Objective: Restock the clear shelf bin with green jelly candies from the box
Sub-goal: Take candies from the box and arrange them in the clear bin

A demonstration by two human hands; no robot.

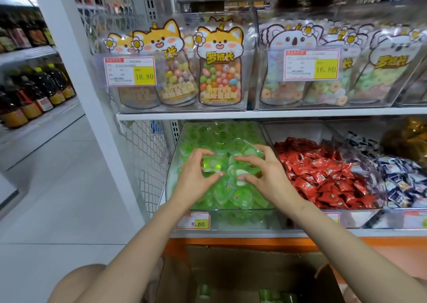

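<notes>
A: Where were the small green jelly candies in clear plastic cups (221,164) at that moment?

B: A handful was held between the two hands, just above the heap that already filled the clear plastic shelf bin (245,210). The left hand (196,177) had its fingers and thumb curled around one cup. The right hand (268,177) was curled around several more, narrow and tight. A few green cups also lay in the open brown cardboard box (231,263) below the shelf.

A: What could have gone wrong from there?

B: I think the handful was loose, with many smooth cups and only fingertips on them. If the hands had opened unevenly, a cup could have slipped out.

A: And fallen where?

B: The heap looked high near the front rim, so a cup could have rolled over it, toward the box or the pale tiled floor (57,187). On the right side, one could have jumped the wall into the red foil-wrapped sweets (323,177) in the next bin. Lowering the hands before letting go seemed safer to me.
</notes>
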